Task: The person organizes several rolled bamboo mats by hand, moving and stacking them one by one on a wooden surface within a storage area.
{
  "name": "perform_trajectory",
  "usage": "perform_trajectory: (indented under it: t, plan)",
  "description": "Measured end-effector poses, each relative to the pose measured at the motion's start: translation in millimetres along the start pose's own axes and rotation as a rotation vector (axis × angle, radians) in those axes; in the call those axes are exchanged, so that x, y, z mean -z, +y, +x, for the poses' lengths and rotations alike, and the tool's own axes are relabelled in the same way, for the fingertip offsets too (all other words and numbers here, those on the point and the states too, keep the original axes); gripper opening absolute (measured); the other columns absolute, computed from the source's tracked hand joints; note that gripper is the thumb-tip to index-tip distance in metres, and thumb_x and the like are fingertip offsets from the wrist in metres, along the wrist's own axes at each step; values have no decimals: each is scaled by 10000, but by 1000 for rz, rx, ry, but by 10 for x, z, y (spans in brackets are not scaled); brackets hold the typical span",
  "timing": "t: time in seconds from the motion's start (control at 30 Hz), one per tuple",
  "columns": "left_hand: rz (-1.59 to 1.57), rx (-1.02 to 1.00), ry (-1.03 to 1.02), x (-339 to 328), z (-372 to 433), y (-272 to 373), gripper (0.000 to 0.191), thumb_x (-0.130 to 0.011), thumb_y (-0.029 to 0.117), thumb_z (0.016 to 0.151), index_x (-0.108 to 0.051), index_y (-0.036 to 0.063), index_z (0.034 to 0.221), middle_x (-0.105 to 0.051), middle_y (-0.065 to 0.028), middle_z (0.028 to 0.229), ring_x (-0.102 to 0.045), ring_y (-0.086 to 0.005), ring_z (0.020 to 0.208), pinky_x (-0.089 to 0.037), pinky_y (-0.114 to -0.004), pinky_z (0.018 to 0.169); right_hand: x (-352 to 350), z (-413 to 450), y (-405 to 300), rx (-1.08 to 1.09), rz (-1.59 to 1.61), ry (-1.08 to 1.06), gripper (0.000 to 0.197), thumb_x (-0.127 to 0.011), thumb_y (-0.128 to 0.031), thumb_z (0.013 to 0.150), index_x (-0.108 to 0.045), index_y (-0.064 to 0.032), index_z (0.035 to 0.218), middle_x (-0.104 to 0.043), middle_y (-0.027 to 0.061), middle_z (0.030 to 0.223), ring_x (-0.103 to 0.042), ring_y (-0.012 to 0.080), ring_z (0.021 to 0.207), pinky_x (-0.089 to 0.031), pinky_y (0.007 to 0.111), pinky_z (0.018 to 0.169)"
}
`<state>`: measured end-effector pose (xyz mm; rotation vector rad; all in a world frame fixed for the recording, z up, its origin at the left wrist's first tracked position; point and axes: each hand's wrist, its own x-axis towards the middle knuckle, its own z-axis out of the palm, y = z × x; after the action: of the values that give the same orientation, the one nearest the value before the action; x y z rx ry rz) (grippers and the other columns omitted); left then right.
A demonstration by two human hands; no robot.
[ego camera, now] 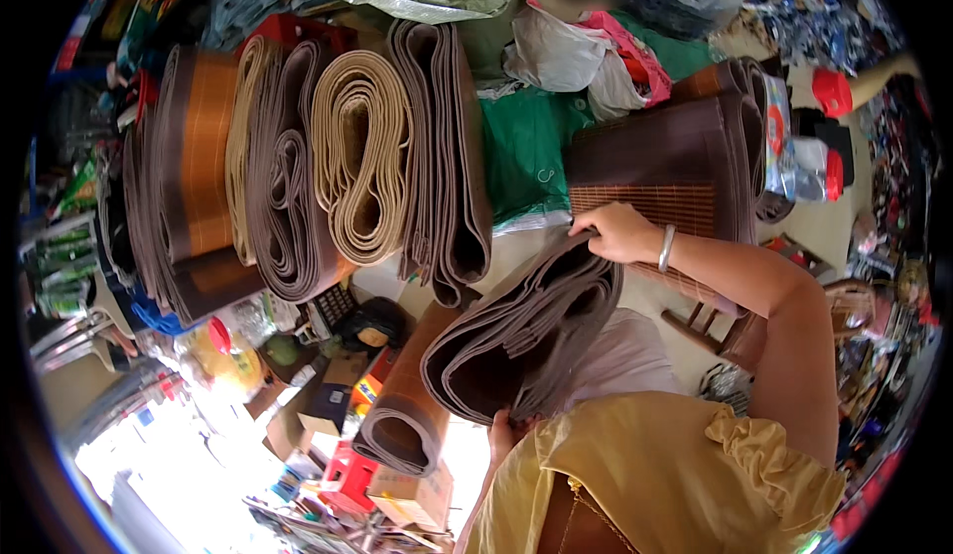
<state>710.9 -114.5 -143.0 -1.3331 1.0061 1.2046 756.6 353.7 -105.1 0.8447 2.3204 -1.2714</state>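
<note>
A thick folded brown mat (521,330) is held tilted in front of my body, its layered edges facing me. My right hand (622,232), with a silver bangle on the wrist, pinches the upper edge of this mat. At its lower end, my left hand (505,435) supports it from below, partly hidden by the mat and my yellow top. A rolled brown mat (406,427) stands just left of the held one. Close beyond my right hand lies a folded brown bamboo slat mat (648,174).
Across the far left stand rolled beige mats (361,159) and folded brown mats (447,159). Green plastic sheeting (525,159) lies between stacks. A small wooden chair (733,334) is at right. Cardboard boxes (413,494) and a red plastic stool (350,476) sit lower left.
</note>
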Motion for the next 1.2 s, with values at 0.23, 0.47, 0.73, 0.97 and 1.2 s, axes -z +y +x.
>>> perform_trajectory:
  t: [0.23, 0.47, 0.73, 0.97, 1.2]
  plan:
    - [-146, -162, -21, -1159, 40, -625, 231, -572, 109, 857, -498, 9, 1052, -527, -170, 923, -540, -318, 776, -529, -582, 821, 659, 533, -23, 146, -85, 47, 249, -595, -85, 724, -696, -118, 950, -681, 152, 848, -651, 352, 819, -508, 432, 742]
    - [-196, -351, -162, -2584, -68, -545, 260, -539, 208, 923, -523, 15, 1097, -579, -122, 1092, -573, -275, 857, -547, -510, 867, 1057, 1338, -504, 517, -326, 105, 239, -571, -61, 740, -669, -156, 936, -674, 116, 866, -640, 321, 851, -496, 442, 746]
    - [-381, -213, -168, -3868, 939, 79, 247, -540, 241, 938, -519, -2, 980, -548, -114, 807, -607, -277, 824, -526, -527, 916, 805, 2586, -113, 528, -405, 481, 396, -568, -98, 782, -645, -260, 1135, -549, 98, 1248, -588, 319, 1041, -485, 438, 842]
    - [-320, -213, -392, -3997, 885, 303, 385, -576, 401, 900, -531, 19, 891, -518, -75, 727, -583, -253, 830, -487, -558, 948, 1005, 2871, 210, 532, -623, 564, 524, -623, -277, 803, -520, -250, 1316, -482, 139, 1358, -503, 326, 1141, -405, 427, 932]
    - [-371, -171, -210, -3503, 725, 349, 426, -638, 449, 862, -548, 51, 984, -516, -80, 841, -570, -223, 834, -539, -533, 873, 1116, 2508, 188, 457, -286, 773, 661, -690, -295, 784, -434, -69, 1350, -506, 176, 1323, -511, 342, 1147, -384, 435, 965]
